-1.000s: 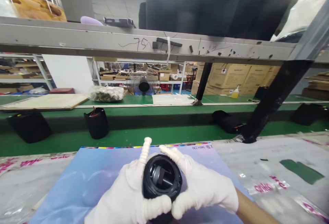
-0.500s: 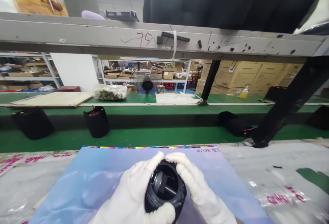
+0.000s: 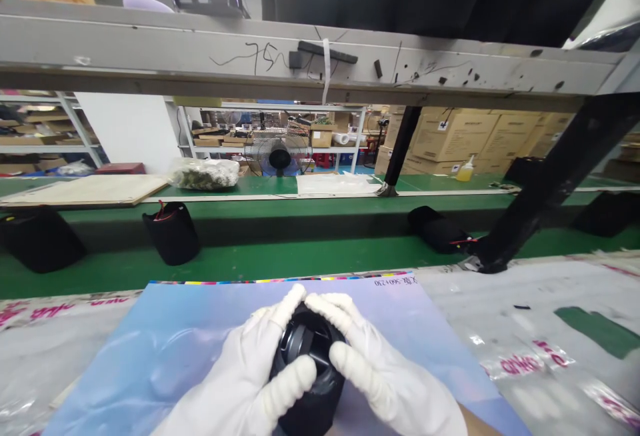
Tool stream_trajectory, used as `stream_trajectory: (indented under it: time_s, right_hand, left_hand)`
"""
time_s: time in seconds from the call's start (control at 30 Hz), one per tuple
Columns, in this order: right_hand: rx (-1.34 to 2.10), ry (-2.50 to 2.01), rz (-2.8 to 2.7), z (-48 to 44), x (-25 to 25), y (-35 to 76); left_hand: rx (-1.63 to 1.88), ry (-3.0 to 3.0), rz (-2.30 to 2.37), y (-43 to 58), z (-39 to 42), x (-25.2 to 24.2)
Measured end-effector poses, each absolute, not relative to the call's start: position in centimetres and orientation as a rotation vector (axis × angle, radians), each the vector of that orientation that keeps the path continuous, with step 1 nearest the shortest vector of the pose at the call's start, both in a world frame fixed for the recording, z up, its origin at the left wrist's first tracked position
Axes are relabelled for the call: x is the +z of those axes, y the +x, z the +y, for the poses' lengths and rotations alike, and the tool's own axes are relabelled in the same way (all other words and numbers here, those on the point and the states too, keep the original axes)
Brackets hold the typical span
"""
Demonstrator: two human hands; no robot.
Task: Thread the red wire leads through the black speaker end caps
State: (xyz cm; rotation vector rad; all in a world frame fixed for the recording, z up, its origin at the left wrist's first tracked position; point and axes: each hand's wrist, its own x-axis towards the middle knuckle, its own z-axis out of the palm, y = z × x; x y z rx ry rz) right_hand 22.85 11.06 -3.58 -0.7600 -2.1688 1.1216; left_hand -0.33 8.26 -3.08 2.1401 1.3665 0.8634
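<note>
A black cylindrical housing [image 3: 313,403] stands between my hands, its open end with a glossy black inside tilted up towards me. Soft-looking dark material covers the side facing me. My left hand [image 3: 245,369], in a white glove, is closed around the left side, with its thumb across the near rim. My right hand [image 3: 383,369], gloved the same, grips the right side with fingertips on the far rim and thumb at the right edge. Beneath lies a blue-purple printed sheet [image 3: 185,349]. The housing's bottom is hidden from view.
Black cylinders with red wires, one upright [image 3: 173,235] and one lying [image 3: 440,231], are on the green conveyor belt [image 3: 300,249] ahead. A grey shelf beam [image 3: 175,46] crosses above. A slanted black post [image 3: 545,189] rises at right. Plastic film [image 3: 510,316] covers the bench.
The housing has turned so more of its dark side faces me. My right thumb has come onto the rim, and my left thumb has shifted up. The whole view has shifted slightly.
</note>
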Motion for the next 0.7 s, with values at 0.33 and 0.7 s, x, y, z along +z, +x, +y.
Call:
stream_trajectory:
  time_s: [0.33, 0.7]
  right_hand:
    - [1.191, -0.804, -2.140, 10.7, -2.9, 22.2]
    - [1.339, -1.178, -2.093, 10.2, -3.5, 22.5]
  left_hand:
    - [0.944, 1.855, 1.430, 0.1, 8.4, -3.3]
    - [0.951, 1.899, 1.306, -0.4, 8.6, -2.6]
